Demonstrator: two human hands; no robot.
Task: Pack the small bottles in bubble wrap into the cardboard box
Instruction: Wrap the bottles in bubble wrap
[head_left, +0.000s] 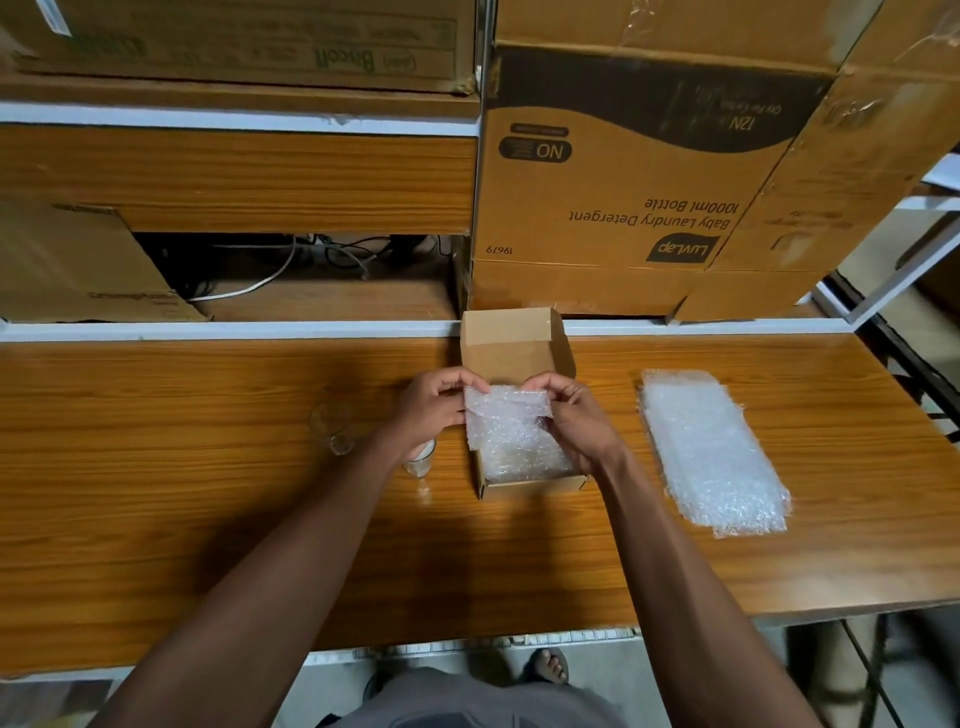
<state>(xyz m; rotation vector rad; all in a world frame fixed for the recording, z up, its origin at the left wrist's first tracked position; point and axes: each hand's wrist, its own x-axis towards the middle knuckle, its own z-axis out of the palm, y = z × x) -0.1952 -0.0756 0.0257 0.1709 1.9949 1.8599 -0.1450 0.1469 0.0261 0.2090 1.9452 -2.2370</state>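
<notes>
A small open cardboard box (530, 484) stands in the middle of the wooden table, its lid flap (511, 340) raised at the far side. A bubble wrap sheet (511, 431) lies over and inside the box. My left hand (434, 408) pinches the sheet's upper left corner and my right hand (574, 415) pinches its upper right edge. A small clear bottle with a white cap (420, 460) stands just left of the box, partly hidden by my left wrist. Another clear glass bottle (332, 426) lies further left on the table.
A stack of bubble wrap sheets (711, 449) lies to the right of the box. Large cardboard cartons (623, 208) stand on the shelf behind the table. The table's front edge (727, 616) runs close to my body, and metal rack legs show at right.
</notes>
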